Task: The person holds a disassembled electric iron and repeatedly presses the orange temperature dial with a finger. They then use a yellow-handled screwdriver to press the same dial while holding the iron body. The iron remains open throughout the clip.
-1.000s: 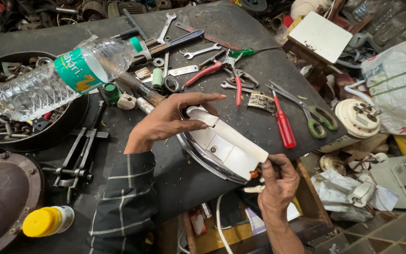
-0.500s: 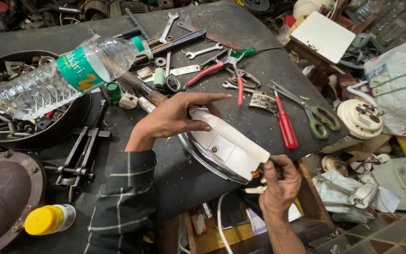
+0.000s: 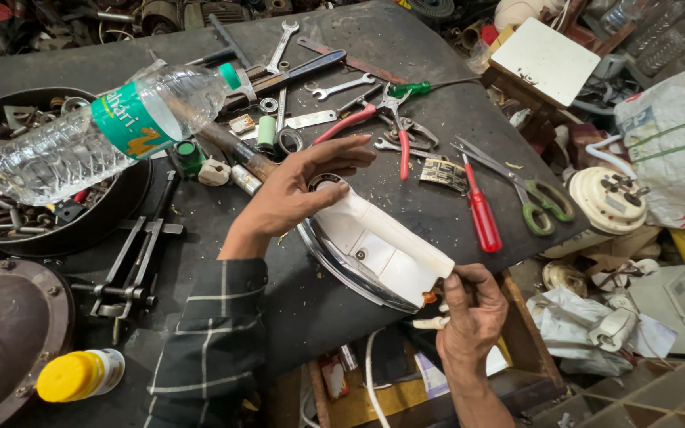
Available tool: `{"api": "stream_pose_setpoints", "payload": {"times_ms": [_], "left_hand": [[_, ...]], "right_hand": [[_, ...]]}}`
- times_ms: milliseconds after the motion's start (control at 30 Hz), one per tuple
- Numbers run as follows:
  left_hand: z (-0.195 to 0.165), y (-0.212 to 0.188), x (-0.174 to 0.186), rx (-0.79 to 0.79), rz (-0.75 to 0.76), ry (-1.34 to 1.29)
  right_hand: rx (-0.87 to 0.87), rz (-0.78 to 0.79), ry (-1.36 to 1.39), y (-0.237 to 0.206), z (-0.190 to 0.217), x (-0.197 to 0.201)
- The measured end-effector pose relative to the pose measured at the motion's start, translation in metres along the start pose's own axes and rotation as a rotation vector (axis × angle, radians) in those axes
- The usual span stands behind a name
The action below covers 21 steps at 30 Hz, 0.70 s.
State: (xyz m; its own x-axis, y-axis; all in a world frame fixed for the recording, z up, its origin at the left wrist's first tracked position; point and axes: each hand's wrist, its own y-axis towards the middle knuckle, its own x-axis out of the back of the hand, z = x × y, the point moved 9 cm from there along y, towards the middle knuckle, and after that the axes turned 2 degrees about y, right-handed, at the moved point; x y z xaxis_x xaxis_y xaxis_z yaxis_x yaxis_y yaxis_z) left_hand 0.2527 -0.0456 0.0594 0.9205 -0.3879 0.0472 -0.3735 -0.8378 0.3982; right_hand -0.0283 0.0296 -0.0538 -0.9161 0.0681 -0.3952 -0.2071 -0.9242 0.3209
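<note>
White plastic iron (image 3: pixel 374 247) with a metal soleplate lies on its side at the near edge of the dark workbench (image 3: pixel 438 47), between the two hands. Left hand (image 3: pixel 299 186) rests flat on the iron's front end, fingers spread wide and loose, not gripping. Right hand (image 3: pixel 473 313) is at the iron's rear end, fingers pinched narrow on the back corner by a small orange part; what exactly is pinched is too small to tell. A white cord piece (image 3: pixel 430 322) sticks out just below that corner.

Containers: a round black pan (image 3: pixel 120 210) sits to the left, full of mixed metal scrap, bolts and small parts. A clear plastic water bottle (image 3: pixel 105 135) with a green label and green cap lies tilted across the pan's rim. A yellow-capped bottle (image 3: pixel 81 374) lies at the lower left, beside a round rusty metal disc (image 3: pixel 5 337).

Around: a metal puller tool (image 3: pixel 132 265) lies left of the left forearm. Beyond the left hand's fingers are red-handled pliers (image 3: pixel 374 119), wrenches (image 3: pixel 342 85), a green spool (image 3: pixel 266 132). Right of the iron lie a red screwdriver (image 3: pixel 479 210) and green-handled scissors (image 3: pixel 529 194). A round cream switch plate (image 3: pixel 606 198) and a white sack (image 3: pixel 675 143) sit off the bench's right side. Nothing lies between hands and iron.
</note>
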Motion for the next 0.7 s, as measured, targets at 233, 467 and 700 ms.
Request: {"api": "stream_pose_setpoints", "payload": {"times_ms": [233, 467, 700], "left_hand": [[-0.007, 0.001, -0.015, -0.052, -0.091, 0.547], [-0.017, -0.003, -0.012, -0.217, 0.042, 0.239], [0.023, -0.003, 0.0, 0.114, 0.028, -0.238]], "right_hand": [[0.009, 0.001, -0.013, 0.0, -0.003, 0.003], [0.017, -0.003, -0.006, -0.001, -0.001, 0.001], [0.027, 0.017, 0.001, -0.002, 0.0, 0.0]]}}
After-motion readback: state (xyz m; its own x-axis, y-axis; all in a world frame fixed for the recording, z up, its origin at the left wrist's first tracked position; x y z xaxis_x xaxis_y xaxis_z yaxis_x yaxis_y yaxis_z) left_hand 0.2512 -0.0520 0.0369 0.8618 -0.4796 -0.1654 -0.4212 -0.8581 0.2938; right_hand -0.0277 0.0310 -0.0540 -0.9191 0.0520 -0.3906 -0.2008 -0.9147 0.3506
